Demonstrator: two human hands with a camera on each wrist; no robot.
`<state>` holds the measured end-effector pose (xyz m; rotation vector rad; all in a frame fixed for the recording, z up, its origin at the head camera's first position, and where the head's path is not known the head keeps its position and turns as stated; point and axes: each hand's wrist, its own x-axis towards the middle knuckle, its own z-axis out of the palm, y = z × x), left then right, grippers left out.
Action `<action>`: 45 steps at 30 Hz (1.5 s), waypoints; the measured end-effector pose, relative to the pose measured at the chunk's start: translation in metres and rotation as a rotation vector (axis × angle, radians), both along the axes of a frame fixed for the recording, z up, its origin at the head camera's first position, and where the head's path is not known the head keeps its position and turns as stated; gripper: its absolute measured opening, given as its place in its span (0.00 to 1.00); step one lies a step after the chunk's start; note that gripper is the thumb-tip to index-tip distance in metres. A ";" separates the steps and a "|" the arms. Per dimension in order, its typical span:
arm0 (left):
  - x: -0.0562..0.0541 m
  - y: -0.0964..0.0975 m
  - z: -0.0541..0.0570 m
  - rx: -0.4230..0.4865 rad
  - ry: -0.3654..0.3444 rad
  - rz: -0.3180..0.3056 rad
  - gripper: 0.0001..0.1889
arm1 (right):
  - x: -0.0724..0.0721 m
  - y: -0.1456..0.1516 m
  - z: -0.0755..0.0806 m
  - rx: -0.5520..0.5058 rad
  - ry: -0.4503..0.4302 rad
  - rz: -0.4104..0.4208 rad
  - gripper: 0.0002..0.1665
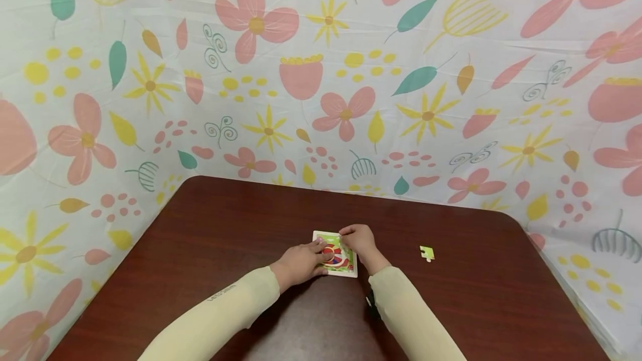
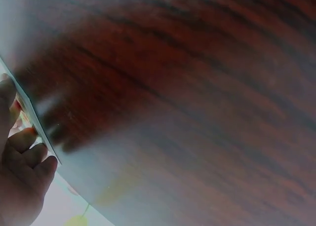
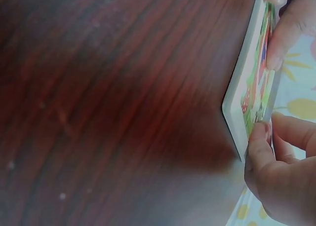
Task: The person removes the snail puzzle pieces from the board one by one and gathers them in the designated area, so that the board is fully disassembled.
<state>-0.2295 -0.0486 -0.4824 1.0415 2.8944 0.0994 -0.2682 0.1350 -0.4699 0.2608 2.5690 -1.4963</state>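
Observation:
A small jigsaw puzzle [image 1: 337, 261] in a white frame lies on the table, its picture red, blue and green. My left hand [image 1: 299, 263] rests across its left side with fingers extended over the picture; in the left wrist view the left hand [image 2: 27, 169] shows at the board's edge. At the upper right of the puzzle, my right hand [image 1: 359, 240] has thumb and fingertips together. The right wrist view shows the right hand [image 3: 284, 162] pinching a light green puzzle piece [image 3: 267, 95] against the board, mostly hidden by the fingers.
One loose yellow-green puzzle piece [image 1: 427, 253] lies on the brown table [image 1: 241, 222], right of my right hand. A floral cloth [image 1: 346, 71] hangs behind and along the sides of the table. A dark object [image 1: 371, 302] shows at the right sleeve's cuff.

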 end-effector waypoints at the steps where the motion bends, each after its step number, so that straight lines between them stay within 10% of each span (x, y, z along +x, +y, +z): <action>1: 0.000 0.000 -0.001 0.007 0.000 -0.004 0.24 | -0.001 0.000 -0.001 -0.003 -0.001 -0.004 0.14; 45: -0.005 0.000 0.000 -0.018 -0.022 -0.005 0.25 | -0.008 0.003 -0.008 -0.034 0.015 0.025 0.10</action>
